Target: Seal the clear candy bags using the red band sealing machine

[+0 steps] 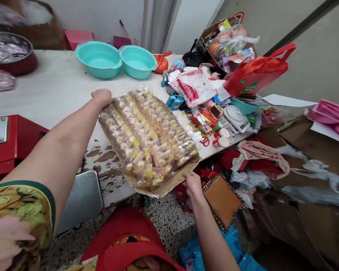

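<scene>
A shallow cardboard tray (173, 181) is held tilted over the front edge of the table. Rows of small clear-wrapped packets (141, 130), with pale and yellow contents, fill it; I cannot make out exactly what they are. My left hand (102, 98) grips the tray's far left corner, its fingers closed and partly hidden. At the near right corner, my right hand (192, 183) is closed on the cardboard edge, thumb on top.
Two turquoise basins (98, 60) stand at the back of the white table (59, 90). Clutter, a red bag (257, 75) and a white scale (236, 118) crowd the right side. A red machine (25, 143) is at left; a brown-topped stool (223, 199) stands below right.
</scene>
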A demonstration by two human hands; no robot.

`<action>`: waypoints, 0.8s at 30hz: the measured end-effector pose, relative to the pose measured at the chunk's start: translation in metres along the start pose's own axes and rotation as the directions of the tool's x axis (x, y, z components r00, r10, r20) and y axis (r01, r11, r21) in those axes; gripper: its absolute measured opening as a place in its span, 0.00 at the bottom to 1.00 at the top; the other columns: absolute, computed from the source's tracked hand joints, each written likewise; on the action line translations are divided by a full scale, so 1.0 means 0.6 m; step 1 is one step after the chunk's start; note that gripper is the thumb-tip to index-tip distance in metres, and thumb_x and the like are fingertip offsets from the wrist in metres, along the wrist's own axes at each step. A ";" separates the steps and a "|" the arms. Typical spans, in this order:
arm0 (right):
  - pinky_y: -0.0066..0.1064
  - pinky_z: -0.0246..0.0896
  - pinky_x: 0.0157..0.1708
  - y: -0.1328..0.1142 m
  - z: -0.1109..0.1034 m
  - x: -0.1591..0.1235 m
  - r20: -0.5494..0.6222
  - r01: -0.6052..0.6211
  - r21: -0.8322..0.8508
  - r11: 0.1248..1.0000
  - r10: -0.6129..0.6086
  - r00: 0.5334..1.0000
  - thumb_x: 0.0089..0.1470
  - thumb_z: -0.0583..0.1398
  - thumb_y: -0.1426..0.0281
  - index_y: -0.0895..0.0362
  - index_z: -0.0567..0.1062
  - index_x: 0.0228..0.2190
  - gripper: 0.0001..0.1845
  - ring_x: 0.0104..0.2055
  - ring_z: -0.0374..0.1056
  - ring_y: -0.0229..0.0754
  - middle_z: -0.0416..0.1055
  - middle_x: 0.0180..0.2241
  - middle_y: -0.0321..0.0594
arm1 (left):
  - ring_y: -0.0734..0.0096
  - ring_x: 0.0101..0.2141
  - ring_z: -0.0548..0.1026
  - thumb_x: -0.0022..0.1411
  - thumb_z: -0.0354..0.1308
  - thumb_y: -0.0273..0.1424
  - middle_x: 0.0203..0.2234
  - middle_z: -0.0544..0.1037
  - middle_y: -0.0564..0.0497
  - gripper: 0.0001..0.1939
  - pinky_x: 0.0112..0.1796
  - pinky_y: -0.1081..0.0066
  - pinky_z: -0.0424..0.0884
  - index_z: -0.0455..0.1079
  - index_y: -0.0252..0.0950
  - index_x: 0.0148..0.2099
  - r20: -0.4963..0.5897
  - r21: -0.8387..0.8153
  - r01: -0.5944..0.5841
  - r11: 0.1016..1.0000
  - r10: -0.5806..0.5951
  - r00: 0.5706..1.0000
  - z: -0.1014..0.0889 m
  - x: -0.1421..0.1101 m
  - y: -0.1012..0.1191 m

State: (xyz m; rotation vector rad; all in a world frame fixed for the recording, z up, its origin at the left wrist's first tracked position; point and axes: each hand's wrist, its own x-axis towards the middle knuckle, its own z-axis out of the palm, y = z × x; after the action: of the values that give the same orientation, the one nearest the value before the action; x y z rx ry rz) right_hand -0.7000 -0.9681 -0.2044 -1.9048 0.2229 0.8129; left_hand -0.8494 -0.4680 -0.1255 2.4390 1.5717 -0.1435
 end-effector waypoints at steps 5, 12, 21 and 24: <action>0.30 0.69 0.23 -0.006 -0.007 -0.007 0.109 -0.167 0.146 0.975 0.152 0.982 0.35 0.61 0.76 0.58 0.69 0.30 0.14 0.23 0.69 0.40 0.73 0.22 0.34 | 0.48 0.61 0.57 0.66 0.49 0.43 0.61 0.63 0.42 0.31 0.59 0.48 0.55 0.50 0.34 0.66 -0.356 -0.274 0.016 0.962 -0.117 0.927 -0.035 -0.213 0.025; 0.35 0.71 0.26 -0.022 0.011 -0.002 0.363 -0.297 0.125 0.947 0.236 0.902 0.38 0.61 0.80 0.56 0.66 0.33 0.17 0.23 0.69 0.39 0.72 0.22 0.31 | 0.55 0.64 0.54 0.66 0.50 0.46 0.65 0.55 0.44 0.35 0.62 0.53 0.55 0.44 0.43 0.69 -0.293 -0.415 -0.095 0.905 -0.034 0.956 0.128 -0.611 0.084; 0.34 0.72 0.24 -0.011 0.034 0.011 0.362 -0.376 0.084 0.923 0.323 0.874 0.36 0.54 0.85 0.55 0.62 0.28 0.16 0.20 0.66 0.38 0.67 0.17 0.30 | 0.52 0.64 0.51 0.62 0.56 0.35 0.65 0.53 0.45 0.11 0.62 0.56 0.54 0.76 0.40 0.44 -0.245 -0.361 0.070 0.930 -0.166 0.955 0.237 -0.650 0.112; 0.34 0.72 0.25 0.004 0.048 0.002 0.384 -0.375 0.083 0.923 0.318 0.867 0.35 0.54 0.84 0.55 0.61 0.27 0.15 0.23 0.69 0.39 0.68 0.19 0.31 | 0.52 0.65 0.49 0.61 0.57 0.34 0.64 0.56 0.49 0.08 0.62 0.53 0.54 0.77 0.40 0.37 -0.283 -0.359 0.115 0.926 -0.225 0.932 0.226 -0.628 0.114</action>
State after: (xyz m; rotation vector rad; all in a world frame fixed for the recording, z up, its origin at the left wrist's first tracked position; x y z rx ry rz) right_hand -0.7130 -0.9443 -0.2146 -1.5503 0.3949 1.3374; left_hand -0.9385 -0.8620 -0.1680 2.1298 1.7680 0.4796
